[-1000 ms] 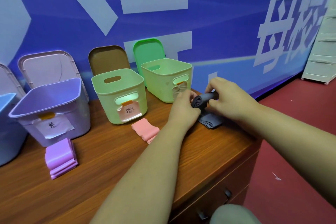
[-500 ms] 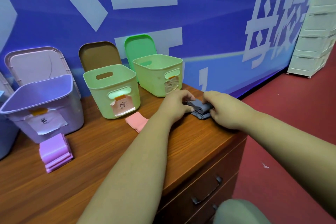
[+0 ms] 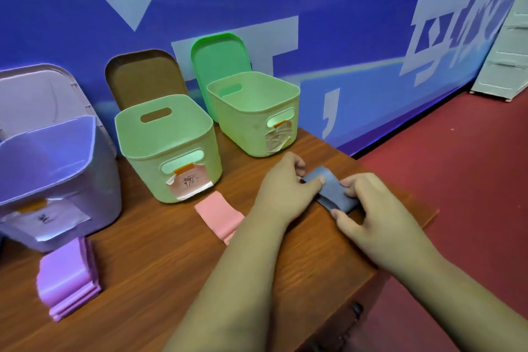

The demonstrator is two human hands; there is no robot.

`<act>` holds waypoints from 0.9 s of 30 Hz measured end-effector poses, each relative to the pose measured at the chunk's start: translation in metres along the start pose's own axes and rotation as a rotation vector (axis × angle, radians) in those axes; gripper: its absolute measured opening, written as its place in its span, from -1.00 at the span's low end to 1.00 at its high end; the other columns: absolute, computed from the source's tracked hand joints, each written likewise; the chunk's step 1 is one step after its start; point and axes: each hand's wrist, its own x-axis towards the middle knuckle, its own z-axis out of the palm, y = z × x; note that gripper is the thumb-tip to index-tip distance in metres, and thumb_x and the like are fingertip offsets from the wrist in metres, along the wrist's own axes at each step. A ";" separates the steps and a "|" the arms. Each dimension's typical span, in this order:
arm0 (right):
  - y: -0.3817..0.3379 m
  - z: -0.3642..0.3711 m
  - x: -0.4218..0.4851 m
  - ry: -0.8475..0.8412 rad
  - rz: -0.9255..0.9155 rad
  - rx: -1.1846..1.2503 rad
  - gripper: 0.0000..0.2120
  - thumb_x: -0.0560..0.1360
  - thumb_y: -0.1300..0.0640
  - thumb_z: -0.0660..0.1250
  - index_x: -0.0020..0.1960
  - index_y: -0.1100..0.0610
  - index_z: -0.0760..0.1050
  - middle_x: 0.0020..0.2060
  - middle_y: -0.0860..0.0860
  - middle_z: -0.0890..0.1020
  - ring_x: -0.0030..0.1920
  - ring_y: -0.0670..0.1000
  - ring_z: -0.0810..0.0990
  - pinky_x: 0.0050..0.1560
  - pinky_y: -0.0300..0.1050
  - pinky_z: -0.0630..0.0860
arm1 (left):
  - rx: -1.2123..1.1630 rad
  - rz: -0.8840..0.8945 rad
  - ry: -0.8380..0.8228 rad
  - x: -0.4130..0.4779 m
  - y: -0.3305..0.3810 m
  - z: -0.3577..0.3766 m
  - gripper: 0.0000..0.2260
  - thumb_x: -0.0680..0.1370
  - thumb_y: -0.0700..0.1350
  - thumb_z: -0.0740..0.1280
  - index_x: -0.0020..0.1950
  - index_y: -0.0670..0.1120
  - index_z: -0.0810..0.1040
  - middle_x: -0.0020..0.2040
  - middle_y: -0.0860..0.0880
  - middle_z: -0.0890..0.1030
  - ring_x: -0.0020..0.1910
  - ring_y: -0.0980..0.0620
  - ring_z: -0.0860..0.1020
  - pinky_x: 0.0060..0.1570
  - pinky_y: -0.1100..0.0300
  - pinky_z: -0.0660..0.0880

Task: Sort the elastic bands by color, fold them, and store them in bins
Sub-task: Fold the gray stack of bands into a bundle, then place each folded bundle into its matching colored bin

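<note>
Grey band (image 3: 333, 193) lowered, pressed flat.
Left hand (image 3: 281, 190) and right hand (image 3: 374, 211) pinch its ends; fold looks done, bin (image 3: 243, 134) beyond grip next.

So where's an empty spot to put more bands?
Bare wooden tabletop lies between the stack of purple folded bands and the pink folded band, in front of the nearer light-green plastic bin. The right corner is crowded: the left hand and right hand hold the grey folded band.
</note>
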 end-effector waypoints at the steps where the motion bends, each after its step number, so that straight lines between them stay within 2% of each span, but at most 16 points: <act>1: -0.002 0.000 0.000 -0.013 0.009 0.008 -0.65 0.50 0.01 0.51 0.17 -0.03 0.41 0.18 -0.17 0.45 0.16 -0.26 0.49 0.13 -0.14 0.54 | -0.016 -0.013 -0.019 0.001 -0.001 0.000 -0.62 0.52 0.09 0.51 0.26 0.02 0.52 0.04 0.11 0.63 -0.01 0.10 0.60 0.04 0.13 0.53; 3: -0.007 -0.005 0.001 -0.031 0.044 0.034 -0.63 0.51 -0.03 0.51 0.21 0.00 0.44 0.20 -0.18 0.46 0.18 -0.25 0.50 0.10 -0.21 0.52 | -0.034 -0.041 -0.056 0.002 -0.001 -0.001 -0.60 0.53 0.06 0.51 0.32 0.03 0.53 0.07 0.11 0.64 0.02 0.11 0.60 0.08 0.15 0.53; 5: -0.013 -0.011 0.001 -0.039 0.083 0.090 -0.68 0.54 -0.06 0.49 0.19 0.03 0.48 0.21 -0.18 0.48 0.20 -0.22 0.52 0.11 -0.29 0.49 | -0.050 -0.091 -0.097 0.005 0.004 -0.004 -0.64 0.52 0.04 0.53 0.28 0.04 0.56 0.06 0.09 0.64 0.01 0.10 0.60 0.08 0.15 0.52; 7: -0.015 -0.016 0.003 -0.025 0.105 0.143 -0.81 0.58 0.01 0.45 0.09 0.06 0.50 0.19 -0.16 0.51 0.20 -0.20 0.54 0.11 -0.26 0.50 | -0.033 -0.157 -0.187 0.009 0.012 -0.011 -0.62 0.53 0.03 0.53 0.31 0.02 0.56 0.11 0.06 0.63 0.04 0.08 0.58 0.07 0.17 0.48; 9: -0.012 -0.021 0.009 -0.031 0.177 0.191 -0.80 0.56 0.07 0.49 0.04 0.05 0.48 0.16 -0.16 0.50 0.18 -0.19 0.53 0.12 -0.20 0.50 | 0.021 -0.180 -0.282 0.015 0.024 -0.018 -0.64 0.54 -0.01 0.52 0.31 0.00 0.59 0.12 0.03 0.64 0.07 0.05 0.59 0.07 0.15 0.48; 11: -0.009 -0.028 0.017 -0.131 0.294 0.245 -0.64 0.50 0.07 0.55 0.20 0.01 0.47 0.19 -0.17 0.45 0.19 -0.22 0.52 0.16 -0.21 0.50 | 0.055 -0.181 -0.328 0.015 0.041 -0.026 -0.75 0.51 -0.05 0.51 0.16 0.00 0.64 0.02 0.01 0.68 -0.03 -0.01 0.60 0.06 0.07 0.55; 13: -0.009 -0.043 0.033 -0.343 0.406 0.337 -0.36 0.48 0.08 0.58 0.47 -0.04 0.37 0.28 -0.20 0.43 0.23 -0.23 0.52 0.23 -0.21 0.49 | 0.054 -0.198 -0.364 0.012 0.063 -0.038 -0.80 0.47 -0.09 0.51 0.08 0.00 0.65 -0.02 -0.02 0.68 -0.07 -0.03 0.60 0.06 0.01 0.57; 14: -0.009 -0.047 0.040 -0.447 0.428 0.359 -0.30 0.49 0.09 0.57 0.52 -0.07 0.33 0.30 -0.20 0.45 0.24 -0.21 0.53 0.24 -0.21 0.48 | 0.055 -0.209 -0.390 0.009 0.070 -0.043 -0.79 0.46 -0.11 0.52 0.08 0.00 0.65 0.00 -0.03 0.67 -0.05 -0.02 0.60 0.07 0.03 0.56; 15: -0.011 -0.053 0.049 -0.528 0.425 0.382 -0.37 0.50 0.09 0.56 0.48 -0.08 0.39 0.26 -0.18 0.50 0.21 -0.14 0.56 0.18 -0.21 0.48 | 0.057 -0.210 -0.411 0.006 0.079 -0.048 -0.78 0.45 -0.13 0.52 0.08 0.01 0.66 0.03 -0.02 0.65 -0.02 -0.01 0.60 0.10 0.04 0.56; 17: -0.021 -0.075 0.067 -0.575 0.425 0.354 -0.74 0.51 0.08 0.54 0.13 -0.09 0.54 0.00 -0.11 0.58 0.01 -0.03 0.58 -0.07 -0.24 0.43 | 0.074 -0.207 -0.405 0.005 0.104 -0.063 -0.76 0.41 -0.08 0.51 0.06 0.05 0.65 0.07 0.01 0.63 0.04 -0.02 0.60 0.15 0.03 0.55; 18: -0.030 -0.086 0.074 -0.570 0.421 0.337 -0.81 0.50 0.07 0.54 -0.02 -0.06 0.53 -0.11 -0.08 0.55 -0.09 -0.03 0.55 -0.18 -0.23 0.37 | 0.082 -0.209 -0.379 0.004 0.116 -0.072 -0.75 0.39 -0.05 0.49 0.06 0.08 0.64 0.08 0.03 0.63 0.06 -0.03 0.59 0.16 0.03 0.53; 19: -0.037 -0.096 0.081 -0.554 0.416 0.342 -0.81 0.49 0.06 0.55 -0.09 -0.03 0.52 -0.16 -0.07 0.54 -0.16 -0.04 0.52 -0.23 -0.24 0.34 | 0.084 -0.213 -0.352 0.005 0.130 -0.082 -0.74 0.39 -0.04 0.48 0.07 0.10 0.63 0.08 0.04 0.63 0.07 -0.02 0.59 0.16 0.05 0.52; 22: -0.059 -0.131 0.106 -0.520 0.421 0.436 -0.82 0.46 0.04 0.56 -0.06 -0.02 0.57 -0.17 -0.06 0.61 -0.23 -0.13 0.54 -0.27 -0.30 0.37 | 0.036 -0.238 -0.274 0.013 0.160 -0.115 -0.74 0.46 -0.18 0.52 0.10 0.05 0.63 0.05 0.10 0.63 -0.05 0.13 0.58 0.01 0.30 0.45; 25: -0.076 -0.155 0.134 -0.502 0.473 0.572 -0.75 0.44 0.09 0.60 0.04 -0.07 0.61 -0.17 -0.11 0.69 -0.25 -0.18 0.61 -0.22 -0.30 0.49 | -0.024 -0.297 -0.190 0.022 0.176 -0.144 -0.74 0.44 -0.19 0.56 0.08 -0.01 0.65 -0.11 0.19 0.62 -0.22 0.22 0.51 -0.07 0.25 0.43; 27: -0.085 -0.163 0.155 -0.474 0.513 0.642 -0.74 0.43 0.14 0.61 0.05 -0.02 0.63 -0.19 -0.09 0.69 -0.25 -0.17 0.62 -0.23 -0.36 0.50 | -0.046 -0.352 -0.140 0.027 0.182 -0.160 -0.73 0.44 -0.23 0.57 0.09 -0.03 0.67 -0.20 0.21 0.61 -0.25 0.21 0.51 -0.07 0.24 0.46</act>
